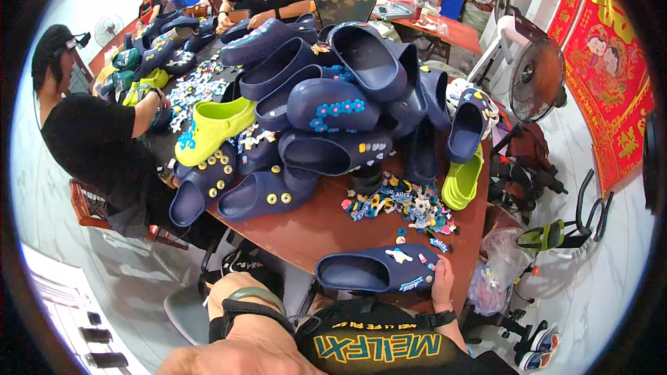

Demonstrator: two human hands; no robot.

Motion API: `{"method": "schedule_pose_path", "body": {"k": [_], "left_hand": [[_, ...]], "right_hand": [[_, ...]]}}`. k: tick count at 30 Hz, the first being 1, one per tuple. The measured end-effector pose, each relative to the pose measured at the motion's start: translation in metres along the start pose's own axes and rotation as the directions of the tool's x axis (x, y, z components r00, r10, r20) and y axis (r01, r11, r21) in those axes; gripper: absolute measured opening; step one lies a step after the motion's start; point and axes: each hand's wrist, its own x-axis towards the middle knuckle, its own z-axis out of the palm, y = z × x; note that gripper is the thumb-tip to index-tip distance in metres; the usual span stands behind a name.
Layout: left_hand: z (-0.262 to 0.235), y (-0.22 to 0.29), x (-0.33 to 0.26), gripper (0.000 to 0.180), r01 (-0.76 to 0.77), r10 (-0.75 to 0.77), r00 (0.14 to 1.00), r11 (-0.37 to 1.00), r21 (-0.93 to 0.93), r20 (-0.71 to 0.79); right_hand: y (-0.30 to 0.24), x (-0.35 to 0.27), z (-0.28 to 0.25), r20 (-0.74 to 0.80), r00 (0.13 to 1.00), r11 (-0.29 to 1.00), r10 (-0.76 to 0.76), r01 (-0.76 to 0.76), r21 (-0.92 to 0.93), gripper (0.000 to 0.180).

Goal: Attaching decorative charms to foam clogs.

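Note:
In my right hand [442, 283] is the toe end of a navy blue clog [354, 269], held sideways at the table's near edge. Several small charms sit on its toe: a white figure, a pink piece and a blue-and-white tag. My left hand [240, 287], with a green bangle at the wrist, is off the table's near edge, away from the clog. It hangs beside a black item with white lettering [240, 264]; its fingers are mostly hidden. Beyond the clog lies a pile of loose, colourful shoe charms [403, 205].
A tall heap of navy clogs [333, 107] covers the middle of the red-brown table [292, 236]. A lime green clog [219, 125] lies at its left, another [463, 180] at its right. Two people work around the table. A fan [535, 76] stands at the right.

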Motion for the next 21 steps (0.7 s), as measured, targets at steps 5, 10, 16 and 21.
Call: {"method": "schedule_pose_path", "body": {"k": [5,10,16,21], "left_hand": [[-0.018,0.01,0.014,0.041,0.223,-0.194,0.973,0.934,-0.28,0.127],[-0.019,-0.009,0.006,0.041,0.046,0.012,0.99,0.915,-0.402,0.141],[-0.016,-0.017,0.004,0.042,-0.077,0.072,0.997,0.918,-0.39,-0.027],[-0.014,-0.012,-0.004,0.042,-0.072,0.061,0.997,0.934,-0.35,-0.041]], "right_hand": [[0.011,0.001,0.0,-0.027,1.0,1.0,-0.006,0.006,0.006,0.028],[0.002,-0.001,0.002,-0.003,0.999,0.999,0.039,-0.039,0.037,0.027],[0.014,-0.001,-0.003,-0.018,1.0,1.0,0.009,-0.009,0.029,0.028],[0.008,-0.005,-0.002,-0.046,0.998,0.998,0.043,-0.041,0.049,0.029]]}}
